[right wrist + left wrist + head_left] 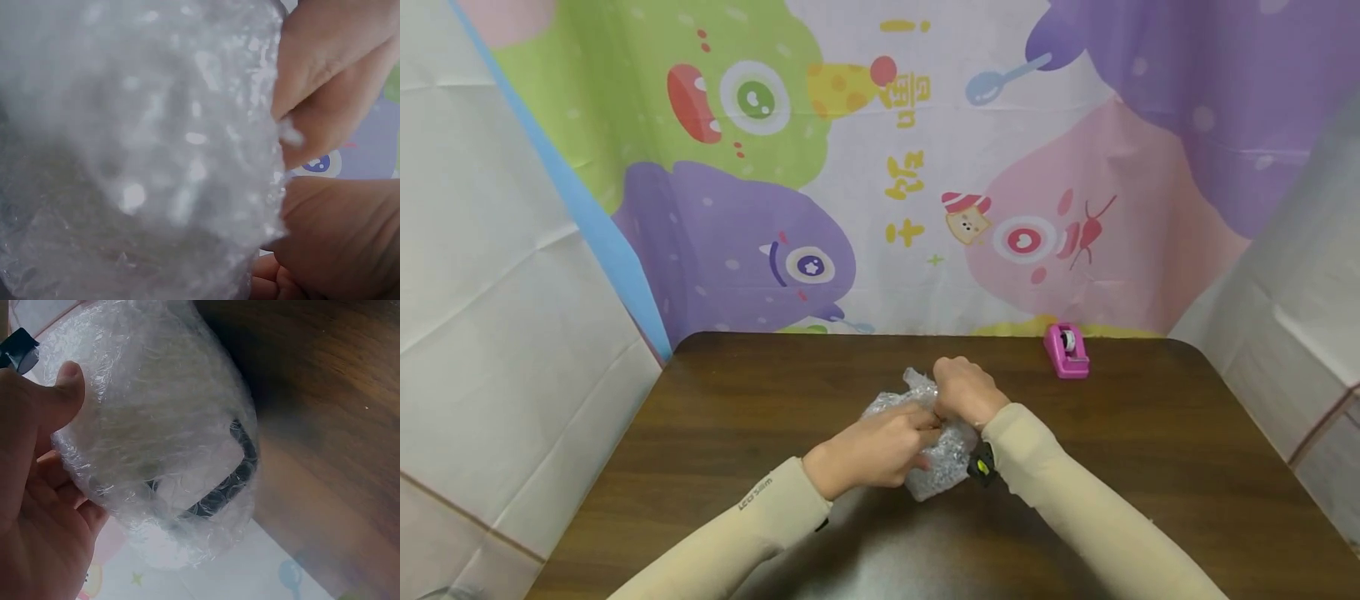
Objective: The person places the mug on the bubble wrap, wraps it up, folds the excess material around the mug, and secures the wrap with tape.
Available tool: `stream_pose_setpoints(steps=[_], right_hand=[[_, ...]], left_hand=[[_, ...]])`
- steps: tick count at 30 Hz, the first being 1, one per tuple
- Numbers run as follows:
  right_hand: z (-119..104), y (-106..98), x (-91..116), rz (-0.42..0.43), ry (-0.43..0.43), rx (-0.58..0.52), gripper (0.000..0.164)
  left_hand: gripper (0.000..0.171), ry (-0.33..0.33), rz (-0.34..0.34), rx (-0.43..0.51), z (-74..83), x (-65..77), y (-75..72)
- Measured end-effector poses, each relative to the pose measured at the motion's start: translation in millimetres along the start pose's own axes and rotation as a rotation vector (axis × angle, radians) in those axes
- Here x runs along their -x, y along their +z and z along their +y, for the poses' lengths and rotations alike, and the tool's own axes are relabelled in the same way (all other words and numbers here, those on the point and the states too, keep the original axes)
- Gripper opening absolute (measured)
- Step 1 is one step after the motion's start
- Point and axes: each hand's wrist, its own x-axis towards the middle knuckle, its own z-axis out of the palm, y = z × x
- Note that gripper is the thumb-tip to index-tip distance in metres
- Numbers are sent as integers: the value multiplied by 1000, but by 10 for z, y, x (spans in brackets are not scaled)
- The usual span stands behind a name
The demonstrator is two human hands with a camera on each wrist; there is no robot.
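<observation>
A bundle of clear bubble wrap is between the two hands, above the middle of the dark wooden table. In the left wrist view, a dark curved strip shows through the wrapped bundle; what the item inside is cannot be made out. My left hand grips the wrap from the left, thumb on one face and fingers behind. My right hand, fingers curled, pinches the wrap at its upper right edge. Close up in the right wrist view, the blurred wrap hides most of the fingertips.
A pink tape dispenser stands near the back right edge of the brown table. Behind the table hangs a cartoon-printed cloth, with pale sheets on both sides. A small black device sits at the right wrist.
</observation>
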Motion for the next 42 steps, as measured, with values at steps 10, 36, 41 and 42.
stream_pose_setpoints(steps=[10, 36, 41, 42], right_hand=[[-4, -3, -3, 0, 4, 22, 18], [15, -7, 27, 32, -41, 50, 18], [22, 20, 34, 22, -16, 26, 20], [22, 26, 38, 22, -9, 19, 21]], left_hand=[[26, 3, -75, -8, -22, 2, -34], [23, -29, -156, 38, -22, -32, -65], [20, -49, -186, 53, -22, -29, -69], [19, -53, -190, 53, -21, -27, -70]])
